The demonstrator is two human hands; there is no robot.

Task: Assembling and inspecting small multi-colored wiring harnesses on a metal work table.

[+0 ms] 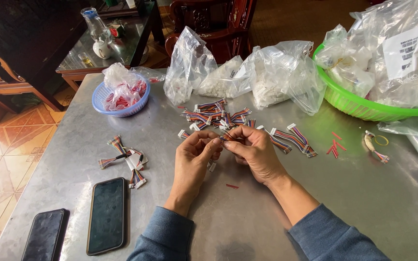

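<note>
Both hands are meeting at the centre of the frame above the metal bench [276, 217]. The left hand [195, 155] is curling its fingers inward, thumb and forefinger pinched together on one end of a small multicoloured ribbon cable [227, 137]. The right hand [253, 151] is clamping the other end of the same cable between thumb and fingertips. The cable is sitting between the two hands, lifted just off the bench surface; its connector end is too small to make out.

Just behind the hands, toward upper centre, a loose pile of similar cables [214, 116] with white plugs is lying on the bench. To the right of the hands, a few more cables [293, 139] are lying side by side, and beyond them short red sleeve pieces [335, 146] are scattered. One red piece [231, 186] is lying near the right wrist.

At left centre, a small cluster of cables [124, 159] is resting apart from the pile. At lower left, two dark phones [106, 215] [44, 235] are lying face up, side by side. At upper left, a blue basket [103, 102] is holding a bag of red parts. Clear plastic bags [267, 77] of white parts are standing along the top centre. A green basket [349, 104] at upper right is holding more bags.
</note>
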